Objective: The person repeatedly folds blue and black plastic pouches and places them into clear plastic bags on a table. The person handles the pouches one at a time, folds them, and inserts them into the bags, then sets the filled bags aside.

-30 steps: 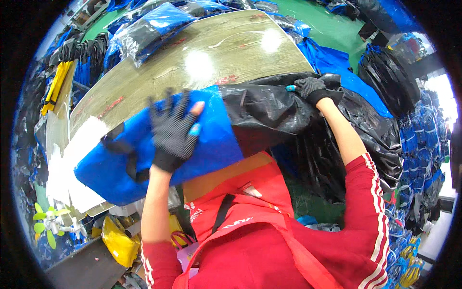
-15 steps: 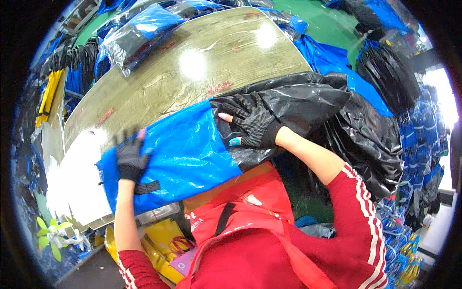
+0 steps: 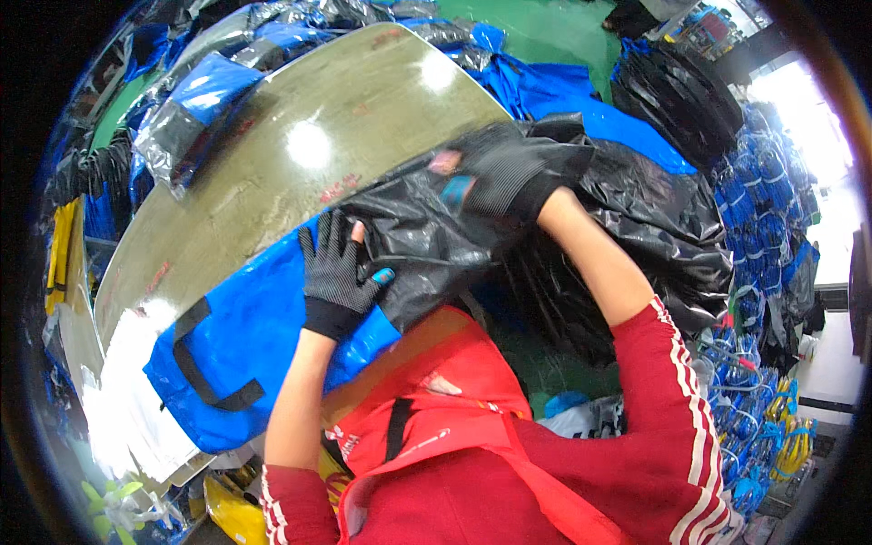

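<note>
A long blue and black plastic bag (image 3: 245, 336) lies slanting along the near side of a wood-grain table (image 3: 272, 173). A black webbing strap (image 3: 195, 363) shows on its blue part. My left hand (image 3: 341, 272), in a dark dotted glove with bare fingertips, lies flat with fingers stretched near the seam where blue meets black. A blue wrap covers its thumb. My right hand (image 3: 509, 177), gloved alike, is over the black part farther right. Motion smears its fingers, so whether it grips the material is unclear.
Black sheeting (image 3: 645, 236) hangs off the table's right side. A clear-wrapped blue and black packet (image 3: 195, 109) lies at the far left edge. White sheets (image 3: 145, 400) are at the near left. Bundles of blue goods (image 3: 772, 200) stand at the right.
My left hand has moved right, from the blue end to the seam. My right hand has slid right along the black part. The strap on the blue end now shows more fully.
</note>
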`<state>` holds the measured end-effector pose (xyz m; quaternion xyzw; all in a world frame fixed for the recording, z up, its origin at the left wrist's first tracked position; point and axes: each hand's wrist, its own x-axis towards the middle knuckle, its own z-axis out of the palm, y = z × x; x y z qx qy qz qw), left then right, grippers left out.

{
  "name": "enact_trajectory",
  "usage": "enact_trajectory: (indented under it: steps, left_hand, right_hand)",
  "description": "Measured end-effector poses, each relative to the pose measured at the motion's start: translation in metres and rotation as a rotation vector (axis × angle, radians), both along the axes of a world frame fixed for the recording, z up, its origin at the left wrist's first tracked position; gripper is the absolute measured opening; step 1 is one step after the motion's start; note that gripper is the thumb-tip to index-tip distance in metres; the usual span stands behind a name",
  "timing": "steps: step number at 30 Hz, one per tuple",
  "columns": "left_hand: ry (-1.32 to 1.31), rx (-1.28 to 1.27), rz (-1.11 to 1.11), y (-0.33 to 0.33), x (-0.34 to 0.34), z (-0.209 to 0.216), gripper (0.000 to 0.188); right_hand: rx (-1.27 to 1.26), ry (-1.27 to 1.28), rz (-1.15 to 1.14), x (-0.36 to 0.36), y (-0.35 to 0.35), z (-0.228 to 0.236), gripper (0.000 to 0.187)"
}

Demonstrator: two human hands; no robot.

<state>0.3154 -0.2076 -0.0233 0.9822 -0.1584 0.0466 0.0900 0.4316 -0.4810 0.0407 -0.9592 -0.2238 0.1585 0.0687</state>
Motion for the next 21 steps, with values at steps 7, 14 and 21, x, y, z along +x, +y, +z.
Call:
enact_trajectory:
  steps: [7,14,21]
  left_hand:
    - [-0.216,-0.095,-0.147,-0.078,0.038,0.000,0.074]
    - [-0.005,-0.056,0.016,-0.103,0.049,-0.003,0.083]
    - [-0.013,-0.646,-0.071,-0.100,0.044,-0.022,0.072]
  right_hand:
    - [0.137,-0.632,-0.015,0.018,-0.071,-0.064,0.058]
    - [1.427,-0.296,-1.113,-0.038,-0.097,-0.088,0.072]
    - [1.332,-0.107,-0.656,-0.087,-0.016,0.005,0.033]
